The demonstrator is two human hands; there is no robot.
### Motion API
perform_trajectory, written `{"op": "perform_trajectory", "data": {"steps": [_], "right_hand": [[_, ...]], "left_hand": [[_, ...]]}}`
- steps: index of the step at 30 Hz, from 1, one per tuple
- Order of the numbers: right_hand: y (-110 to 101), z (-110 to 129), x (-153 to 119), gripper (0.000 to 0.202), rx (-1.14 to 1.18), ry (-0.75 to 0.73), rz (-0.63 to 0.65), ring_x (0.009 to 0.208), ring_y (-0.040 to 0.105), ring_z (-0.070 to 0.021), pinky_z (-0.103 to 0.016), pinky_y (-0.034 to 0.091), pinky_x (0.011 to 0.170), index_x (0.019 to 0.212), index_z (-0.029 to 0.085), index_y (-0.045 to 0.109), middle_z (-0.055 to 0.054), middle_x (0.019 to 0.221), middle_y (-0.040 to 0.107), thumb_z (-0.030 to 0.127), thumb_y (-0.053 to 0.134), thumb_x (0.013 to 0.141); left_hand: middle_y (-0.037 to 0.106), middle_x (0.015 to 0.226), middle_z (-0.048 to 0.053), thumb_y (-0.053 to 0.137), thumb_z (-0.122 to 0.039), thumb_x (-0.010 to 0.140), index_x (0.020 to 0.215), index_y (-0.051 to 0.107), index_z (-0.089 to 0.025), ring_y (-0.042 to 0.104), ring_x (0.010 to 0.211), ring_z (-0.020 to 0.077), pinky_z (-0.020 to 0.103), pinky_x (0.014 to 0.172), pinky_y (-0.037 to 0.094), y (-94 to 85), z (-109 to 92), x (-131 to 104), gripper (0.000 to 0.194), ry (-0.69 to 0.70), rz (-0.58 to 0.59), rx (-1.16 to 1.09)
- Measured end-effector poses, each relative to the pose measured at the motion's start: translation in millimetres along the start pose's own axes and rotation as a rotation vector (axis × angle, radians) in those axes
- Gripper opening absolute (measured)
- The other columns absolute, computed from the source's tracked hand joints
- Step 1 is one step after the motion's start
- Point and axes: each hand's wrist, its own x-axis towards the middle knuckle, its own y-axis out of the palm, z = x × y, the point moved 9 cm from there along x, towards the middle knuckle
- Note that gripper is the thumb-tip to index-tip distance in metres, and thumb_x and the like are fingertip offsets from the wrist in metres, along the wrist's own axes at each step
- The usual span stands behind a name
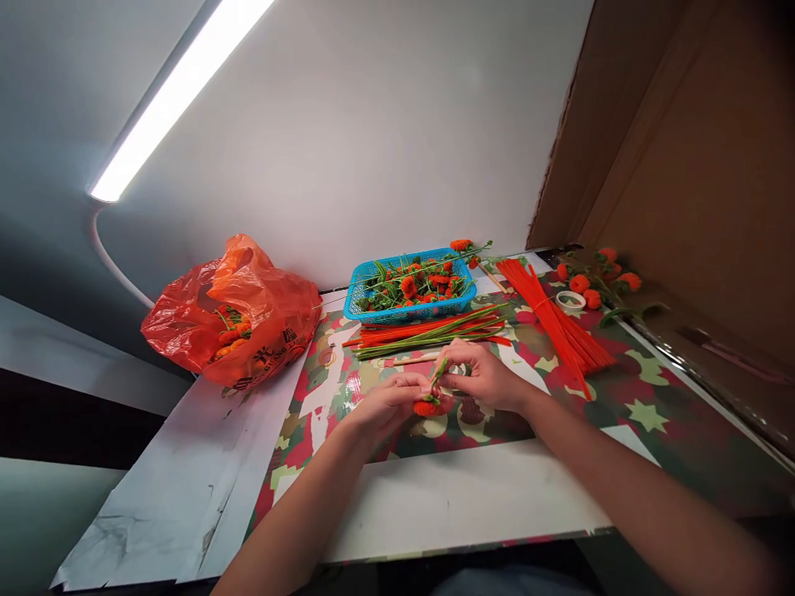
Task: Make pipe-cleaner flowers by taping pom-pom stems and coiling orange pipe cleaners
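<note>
Pinching flower (429,403): left hand (391,401), right hand (479,377), both closed | fuzzy head, slim stem (438,372) | head down, stem slanting up-right

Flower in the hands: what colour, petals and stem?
Petals orange, stem green; head view shows it best.

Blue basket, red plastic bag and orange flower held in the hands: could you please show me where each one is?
Blue basket (411,315), head view: on its front wall.
Red plastic bag (286,302), head view: on its right side.
Held orange flower (427,408), head view: on its bloom.
</note>
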Motion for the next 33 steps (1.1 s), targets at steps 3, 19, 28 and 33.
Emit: {"op": "perform_trajectory", "data": {"steps": [3,19,28,33], "right_hand": [[-3.6,-9.7,0.0,0.015,-0.046,0.104,-0.083,0.076,0.052,-0.0167,-0.029,0.039,0.071,0.071,0.019,0.067,-0.002,0.071,0.065,0.027,0.061,0.083],[-1.6,-10.1,-2.6,0.013,-0.115,0.100,0.007,0.084,0.053,-0.0197,-0.036,0.036,0.082,0.089,0.026,0.075,-0.003,0.081,0.071,0.032,0.066,0.081],[-0.5,-6.5,0.3,0.025,0.127,0.087,0.035,0.076,0.054,-0.0174,-0.030,0.042,0.071,0.073,0.020,0.072,-0.003,0.073,0.066,0.043,0.065,0.079],[-4.9,-22.9,-1.2,0.013,-0.048,0.241,-0.118,0.070,0.052,-0.0151,-0.026,0.039,0.062,0.073,0.018,0.073,-0.001,0.068,0.062,0.026,0.064,0.078]], "left_hand": [[0.068,0.079,0.007,0.067,-0.040,0.074,0.073,0.068,-0.015,0.061,0.076,0.0188,0.029,0.071,0.045,-9.6,-25.4,-5.7,0.025,0.230,-0.193,0.352],[0.067,0.078,0.005,0.060,-0.036,0.082,0.074,0.065,-0.017,0.059,0.074,0.0179,0.027,0.067,0.043,1.9,-33.8,-9.7,0.021,0.286,-0.101,0.693],[0.066,0.071,0.006,0.072,-0.042,0.070,0.071,0.065,-0.015,0.064,0.075,0.0211,0.031,0.075,0.045,3.9,0.3,-2.9,0.028,0.049,0.010,0.060],[0.068,0.087,0.007,0.060,-0.044,0.080,0.080,0.069,-0.019,0.059,0.085,0.0224,0.032,0.081,0.042,0.8,-46.6,-18.6,0.027,0.453,-0.305,0.674]]}}
